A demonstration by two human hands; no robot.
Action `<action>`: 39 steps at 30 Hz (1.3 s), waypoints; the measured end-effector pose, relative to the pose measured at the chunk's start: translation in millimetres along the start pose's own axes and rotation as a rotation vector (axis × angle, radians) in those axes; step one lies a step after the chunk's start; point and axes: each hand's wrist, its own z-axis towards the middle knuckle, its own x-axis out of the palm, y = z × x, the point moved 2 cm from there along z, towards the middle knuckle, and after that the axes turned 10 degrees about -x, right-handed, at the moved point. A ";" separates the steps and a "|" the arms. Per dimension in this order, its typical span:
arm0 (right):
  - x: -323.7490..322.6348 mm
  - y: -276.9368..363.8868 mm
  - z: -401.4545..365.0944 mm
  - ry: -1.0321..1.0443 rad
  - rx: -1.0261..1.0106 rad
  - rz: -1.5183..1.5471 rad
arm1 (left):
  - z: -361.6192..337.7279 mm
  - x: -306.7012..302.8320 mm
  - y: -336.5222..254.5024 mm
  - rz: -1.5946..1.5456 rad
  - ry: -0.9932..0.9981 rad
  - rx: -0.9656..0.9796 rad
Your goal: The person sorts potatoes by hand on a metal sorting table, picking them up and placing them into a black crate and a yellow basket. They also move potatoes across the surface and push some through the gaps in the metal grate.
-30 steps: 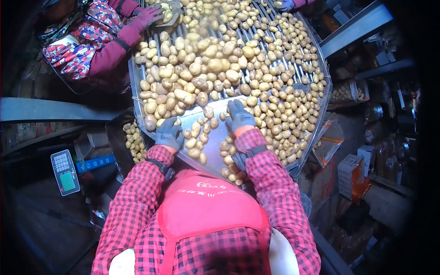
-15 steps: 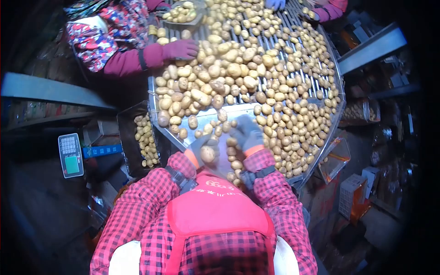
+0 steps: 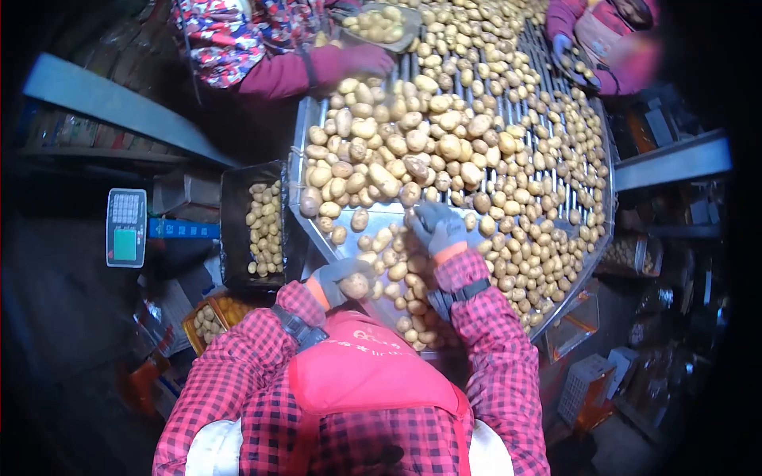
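My left hand (image 3: 337, 279), in a grey glove with an orange cuff, is closed around a potato (image 3: 355, 285) at the near left edge of the metal plate. My right hand (image 3: 436, 226), gloved the same way, reaches forward over the bare metal plate (image 3: 388, 217). Its fingers are stretched out and apart, close to a potato (image 3: 410, 218) at their tips. Between my hands, many loose potatoes (image 3: 397, 271) lie on the chute running down toward my red apron (image 3: 373, 373).
Potatoes cover the slatted sorting table (image 3: 295, 170). A person's gloved hand (image 3: 367, 60) rests at its far left; another person (image 3: 607, 47) stands far right. A black crate (image 3: 236, 226) of potatoes and a scale (image 3: 125, 228) are left. Metal beams (image 3: 675, 163) flank the table.
The view has shifted, so the table sits farther right and lower. More potatoes lie on the chute between my hands. My left hand, still with a potato, is farther from my right.
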 end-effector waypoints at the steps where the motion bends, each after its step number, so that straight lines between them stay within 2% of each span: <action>1: 3.6 2.2 23.4 -0.167 -0.152 -0.005 | -2.3 -1.5 6.1 -0.030 0.008 0.016; 3: 22.6 5.4 63.5 -0.162 -0.253 -0.088 | -5.6 2.5 -9.1 -0.232 -0.001 0.003; 4: 29.5 15.1 77.3 -0.130 -0.280 -0.111 | -2.7 4.0 -19.2 -0.590 0.161 -0.074; 5: 40.0 22.2 81.8 -0.076 -0.225 -0.159 | 3.3 3.1 -36.3 -0.947 0.332 -0.149; 7: 62.0 25.8 87.1 0.030 -0.115 -0.266 | -3.0 2.3 -49.7 -1.058 0.311 -0.180; 9: 64.4 19.5 76.4 -0.090 -0.034 -0.044 | -10.9 -2.6 -49.6 -1.112 0.242 -0.225; 11: 72.5 12.8 45.2 -0.184 0.110 0.195 | -15.8 -8.4 -40.9 -0.864 0.134 -0.204; 12: 64.3 21.4 36.7 -0.107 0.234 0.449 | -13.7 -11.1 -40.4 -0.616 0.087 -0.144; 14: 35.1 64.0 14.9 0.137 0.296 0.540 | 8.8 -10.3 -14.5 -0.900 0.159 -0.302; 15: 23.8 73.5 3.7 0.233 0.150 0.542 | 19.5 -10.4 5.8 -0.778 0.183 -0.244; 16: 14.2 80.9 -2.7 0.334 0.000 0.548 | 24.4 -10.1 18.7 -0.955 0.232 -0.263; 17: 1.3 84.1 2.4 0.291 0.083 0.542 | 29.0 -9.6 30.5 -1.131 0.278 -0.289; 18: 4.9 59.3 17.5 0.227 0.004 0.439 | 10.4 -8.3 1.0 -1.128 0.026 -0.476; 19: -21.7 64.3 36.3 0.018 0.040 0.275 | 3.1 -8.7 -6.6 -1.122 0.010 -0.506; 20: -18.7 20.8 39.8 -0.193 0.066 0.205 | -2.4 -10.9 -8.8 -1.116 -0.013 -0.538; 21: -29.6 -0.9 41.6 -0.273 0.339 0.198 | -6.1 -13.3 -7.8 -1.111 0.008 -0.532; 22: -12.7 -68.2 35.2 -0.408 0.073 -0.203 | -12.0 -15.9 -5.7 -1.114 0.016 -0.529; 23: -6.4 -99.6 30.3 -0.375 0.130 -0.347 | -19.3 -19.7 -15.0 -1.172 0.056 -0.471; 24: -1.9 -114.7 25.7 -0.242 0.176 -0.308 | -32.2 -26.7 -46.0 -1.063 -0.034 -0.515; 25: 8.3 -129.6 19.2 -0.159 0.101 -0.380 | -35.5 -32.7 -41.3 -1.091 -0.043 -0.491; 26: 12.0 -122.0 18.6 -0.182 0.103 -0.320 | -39.4 -38.6 -31.2 -1.118 -0.047 -0.462; 27: 18.5 -120.7 15.5 -0.218 0.110 -0.292 | -45.5 -43.2 -16.0 -0.944 -0.082 -0.300; 28: 21.0 -110.2 14.9 -0.229 0.166 -0.344 | -52.5 -48.6 -17.4 -1.072 -0.071 -0.314; 29: 29.7 -114.7 8.1 -0.250 0.090 -0.442 | -59.6 -51.7 -7.9 -1.094 -0.100 -0.315; 31: 30.2 -73.7 14.6 -0.126 0.127 -0.323 | -74.9 -60.6 9.6 -1.125 -0.153 -0.266; 32: 36.8 -49.5 12.0 -0.122 0.099 -0.385 | -86.0 -64.8 10.3 -1.134 -0.174 -0.220; 33: 48.1 -41.0 2.3 -0.098 0.053 -0.396 | -95.8 -67.9 20.0 -1.269 -0.163 -0.226; 34: 48.7 -4.6 3.2 -0.061 0.082 -0.455 | -101.9 -70.6 32.0 -1.403 -0.148 -0.225; 35: 51.5 16.0 0.7 -0.066 0.014 -0.439 | -108.5 -75.0 44.6 -1.318 -0.233 -0.259; 36: 61.1 40.6 -3.8 -0.116 0.074 -0.347 | -118.7 -79.6 53.1 -1.398 -0.195 -0.201; 37: 76.1 49.0 -4.1 -0.134 -0.057 -0.476 | -130.0 -83.1 65.6 -1.438 -0.196 -0.133; 38: 79.5 90.6 -0.1 -0.117 -0.120 -0.373 | -142.6 -85.7 75.7 -1.480 -0.195 -0.064; 39: 97.3 104.7 -2.7 -0.120 -0.191 -0.300 | -160.8 -90.6 74.5 -1.458 -0.255 -0.059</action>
